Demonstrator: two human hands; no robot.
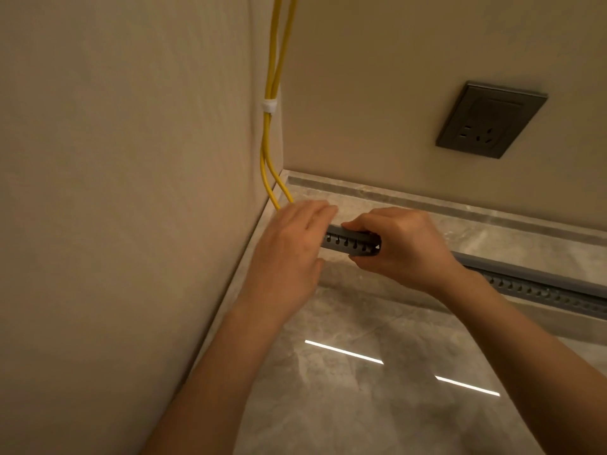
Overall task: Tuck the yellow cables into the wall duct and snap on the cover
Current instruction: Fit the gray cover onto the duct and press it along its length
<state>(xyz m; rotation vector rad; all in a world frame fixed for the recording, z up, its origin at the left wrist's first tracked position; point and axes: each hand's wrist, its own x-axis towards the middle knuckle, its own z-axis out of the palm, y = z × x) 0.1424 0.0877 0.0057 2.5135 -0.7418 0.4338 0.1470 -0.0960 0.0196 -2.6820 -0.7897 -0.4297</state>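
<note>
Wall duct (345, 242): grey slotted channel, long axis running from the room corner out to the right along the marble ledge (509, 233), its left end lying between the two hands. Yellow cables (267, 149): two strands, dropping down the corner through a white clip (269, 105) and passing under the left hand (292, 244), up-left of the duct end. Left hand: nearer the cables, fingers straight, laid over them. Right hand (400, 244): thumb over, fingers curled under, clamped on the duct end. Cover: possibly the smooth grey strip (525, 275) farther right; unclear.

The thin yellow cables (266, 149) leave the top edge and vanish behind the blurred left hand (289, 247). The grey slotted plastic duct (345, 241), partly under the right hand (400, 244), runs off right.
</note>
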